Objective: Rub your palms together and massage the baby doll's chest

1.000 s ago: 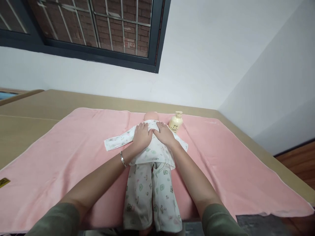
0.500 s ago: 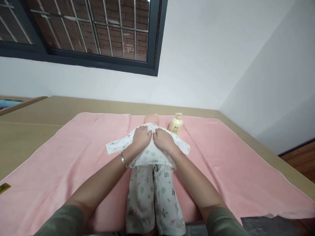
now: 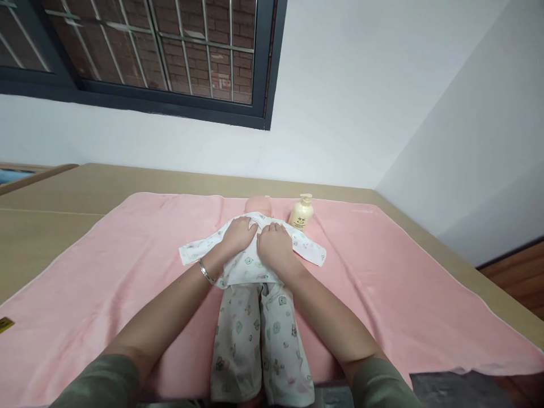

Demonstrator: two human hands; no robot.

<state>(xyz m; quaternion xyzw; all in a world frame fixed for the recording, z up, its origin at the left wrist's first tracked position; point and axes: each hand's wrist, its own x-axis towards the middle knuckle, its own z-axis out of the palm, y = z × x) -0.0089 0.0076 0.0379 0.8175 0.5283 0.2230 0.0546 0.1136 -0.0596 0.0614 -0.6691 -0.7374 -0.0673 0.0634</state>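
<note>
Your left hand (image 3: 238,235) and right hand (image 3: 275,243): on the doll's (image 3: 258,205) printed top (image 3: 249,267); grip closure, cannot tell. Pump bottle (image 3: 301,214), far right: your right hand swinging outward could topple it.

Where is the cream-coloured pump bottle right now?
In the head view, the pump bottle stands on the pink blanket, just right of the doll's head and beyond the right hand.

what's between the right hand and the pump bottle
In the head view, the shoulder of the printed white shirt lies between the right hand and the pump bottle.
</note>
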